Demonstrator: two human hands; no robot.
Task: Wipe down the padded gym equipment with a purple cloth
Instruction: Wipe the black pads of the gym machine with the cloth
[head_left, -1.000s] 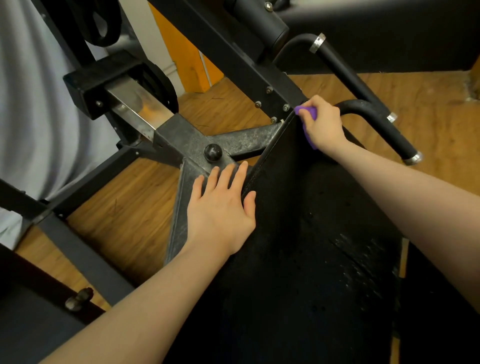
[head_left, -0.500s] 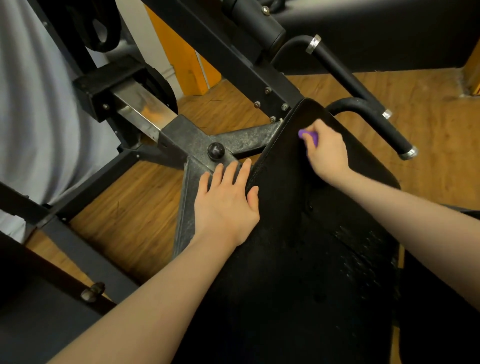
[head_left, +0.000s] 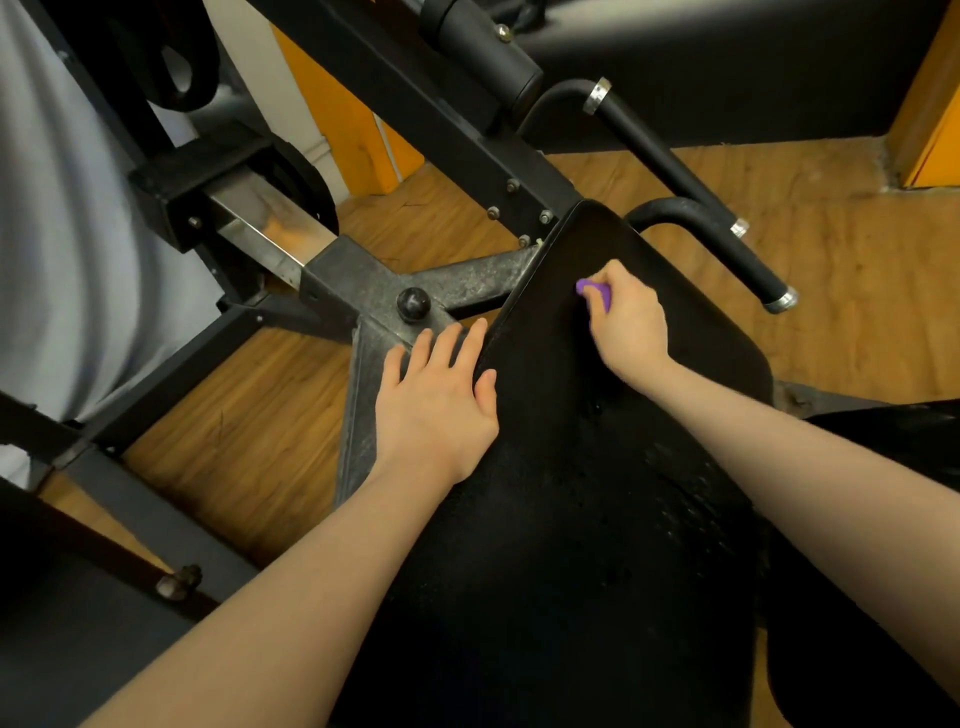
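My right hand (head_left: 626, 325) squeezes one small purple cloth (head_left: 593, 289) on the one black pad (head_left: 571, 519) mid-frame, while my left hand (head_left: 439, 402) lies flat, fingers loose.

Right hand (head_left: 626, 323) with the purple cloth (head_left: 594, 291) has travelled down the black pad (head_left: 545, 519): a second ago it sat at the pad's top corner beside the curved black handle (head_left: 717, 244); half a second ago it was just below that corner; it now lies lower and nearer the pad's middle, well apart from the handle. The top corner is now uncovered. Less cloth shows beneath the fingers than at first.
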